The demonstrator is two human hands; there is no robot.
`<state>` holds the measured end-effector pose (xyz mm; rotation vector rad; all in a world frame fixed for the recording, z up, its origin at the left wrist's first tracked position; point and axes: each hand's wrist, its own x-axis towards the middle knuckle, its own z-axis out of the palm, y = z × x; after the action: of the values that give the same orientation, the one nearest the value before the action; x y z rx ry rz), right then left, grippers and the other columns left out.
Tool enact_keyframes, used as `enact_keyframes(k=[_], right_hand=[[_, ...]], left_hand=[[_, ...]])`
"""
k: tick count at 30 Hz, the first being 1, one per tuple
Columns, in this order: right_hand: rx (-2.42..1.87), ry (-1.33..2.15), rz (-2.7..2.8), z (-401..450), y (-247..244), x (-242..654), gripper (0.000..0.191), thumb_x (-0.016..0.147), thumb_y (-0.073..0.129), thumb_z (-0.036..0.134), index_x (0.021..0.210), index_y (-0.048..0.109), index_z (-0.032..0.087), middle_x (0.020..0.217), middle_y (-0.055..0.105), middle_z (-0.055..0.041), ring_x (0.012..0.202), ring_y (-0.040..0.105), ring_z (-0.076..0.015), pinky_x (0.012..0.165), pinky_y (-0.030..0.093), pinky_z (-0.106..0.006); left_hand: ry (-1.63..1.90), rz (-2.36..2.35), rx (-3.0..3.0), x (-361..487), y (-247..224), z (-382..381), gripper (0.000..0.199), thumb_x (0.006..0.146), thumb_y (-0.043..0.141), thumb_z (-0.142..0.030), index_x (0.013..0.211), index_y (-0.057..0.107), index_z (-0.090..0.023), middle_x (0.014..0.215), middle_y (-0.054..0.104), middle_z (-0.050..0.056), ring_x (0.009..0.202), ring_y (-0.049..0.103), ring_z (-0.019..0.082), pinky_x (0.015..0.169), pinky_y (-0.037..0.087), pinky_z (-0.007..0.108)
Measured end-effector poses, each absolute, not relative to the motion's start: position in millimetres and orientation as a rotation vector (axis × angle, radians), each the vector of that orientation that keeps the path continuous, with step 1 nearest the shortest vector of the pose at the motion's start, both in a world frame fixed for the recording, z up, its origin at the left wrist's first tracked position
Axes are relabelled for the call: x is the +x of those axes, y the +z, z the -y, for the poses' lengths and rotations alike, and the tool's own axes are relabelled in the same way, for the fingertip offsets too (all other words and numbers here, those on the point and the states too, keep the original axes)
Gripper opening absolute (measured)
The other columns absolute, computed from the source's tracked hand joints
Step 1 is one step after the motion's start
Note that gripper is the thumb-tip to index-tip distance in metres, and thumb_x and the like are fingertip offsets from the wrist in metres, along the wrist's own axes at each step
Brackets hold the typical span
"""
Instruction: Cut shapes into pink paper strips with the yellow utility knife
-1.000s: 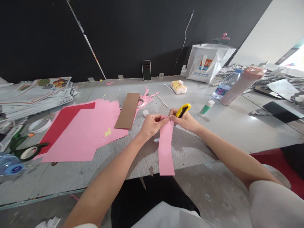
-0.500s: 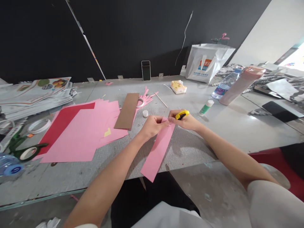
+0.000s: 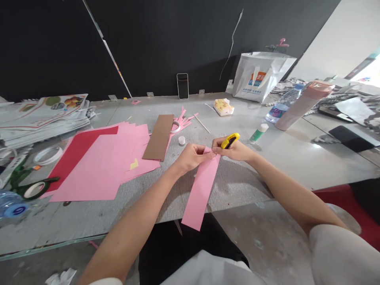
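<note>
A long strip of pink paper (image 3: 200, 194) slants from my fingers down past the table's near edge. My left hand (image 3: 192, 156) pinches its far end. Right beside it, my right hand (image 3: 230, 149) has its fingertips closed on the same end. A yellow and black box cutter (image 3: 230, 140) is tucked in that right hand, its handle sticking up; the blade is hidden. Left of my hands are a brown cardboard piece (image 3: 158, 138), a small white cap (image 3: 181, 140) and a stack of pink sheets (image 3: 95, 170).
Scissors (image 3: 20, 178), tape rolls (image 3: 47, 155) and a bottle (image 3: 13, 206) sit at the left. A glue stick (image 3: 259, 133), tissue pack (image 3: 223, 107), thin stick (image 3: 202, 123), pink tumbler (image 3: 303, 107) and white bag (image 3: 261, 77) lie beyond. A phone (image 3: 182, 86) leans on the black panel.
The near end of the pink strip has swung slightly right and towards me. The box cutter has tipped a little more upright. Both hands keep their hold on the strip.
</note>
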<state>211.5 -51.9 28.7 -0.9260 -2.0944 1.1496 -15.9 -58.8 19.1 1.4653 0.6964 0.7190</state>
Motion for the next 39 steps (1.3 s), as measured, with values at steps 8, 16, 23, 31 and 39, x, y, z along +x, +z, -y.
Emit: enact_keyframes(k=[8, 16, 23, 31, 39], right_hand=[[-0.947, 1.202, 2.042, 52, 30, 209, 0.051, 0.098, 0.07, 0.06, 0.07, 0.049, 0.021, 0.064, 0.036, 0.006, 0.059, 0.033, -0.0106, 0.053, 0.028, -0.027], [-0.98, 1.095, 2.13, 52, 31, 207, 0.038, 0.094, 0.074, 0.049, 0.075, 0.06, 0.019, 0.067, 0.052, 0.004, 0.063, 0.043, -0.0111, 0.059, 0.035, -0.027], [-0.948, 1.186, 2.125, 53, 33, 207, 0.037, 0.095, 0.072, 0.047, 0.074, 0.058, 0.02, 0.066, 0.05, 0.0046, 0.063, 0.042, -0.0114, 0.059, 0.034, -0.027], [-0.917, 1.207, 2.123, 53, 33, 208, 0.036, 0.095, 0.073, 0.043, 0.073, 0.058, 0.019, 0.065, 0.05, 0.005, 0.062, 0.041, -0.0107, 0.059, 0.034, -0.027], [-0.916, 1.187, 2.148, 51, 28, 212, 0.036, 0.096, 0.073, 0.042, 0.073, 0.059, 0.019, 0.066, 0.052, 0.0043, 0.063, 0.043, -0.011, 0.059, 0.035, -0.027]], left_hand=[[0.688, -0.757, 1.454, -13, 21, 61, 0.048, 0.08, 0.083, -0.054, 0.062, 0.058, -0.017, 0.063, 0.042, -0.005, 0.06, 0.031, 0.008, 0.059, 0.02, 0.029], [0.656, -0.787, 1.511, -11, 16, 61, 0.053, 0.078, 0.08, -0.053, 0.058, 0.045, -0.02, 0.065, 0.033, -0.005, 0.062, 0.026, 0.009, 0.062, 0.012, 0.032], [0.627, -0.747, 1.484, -12, 21, 63, 0.052, 0.072, 0.086, -0.059, 0.061, 0.056, -0.017, 0.066, 0.042, -0.004, 0.064, 0.033, 0.01, 0.063, 0.018, 0.03], [0.641, -0.728, 1.503, -11, 12, 61, 0.058, 0.075, 0.085, -0.062, 0.059, 0.05, -0.018, 0.066, 0.039, -0.004, 0.064, 0.032, 0.01, 0.063, 0.019, 0.03], [0.647, -0.704, 1.533, -11, 7, 61, 0.063, 0.078, 0.083, -0.064, 0.06, 0.041, -0.019, 0.068, 0.031, -0.004, 0.064, 0.027, 0.01, 0.062, 0.016, 0.031]])
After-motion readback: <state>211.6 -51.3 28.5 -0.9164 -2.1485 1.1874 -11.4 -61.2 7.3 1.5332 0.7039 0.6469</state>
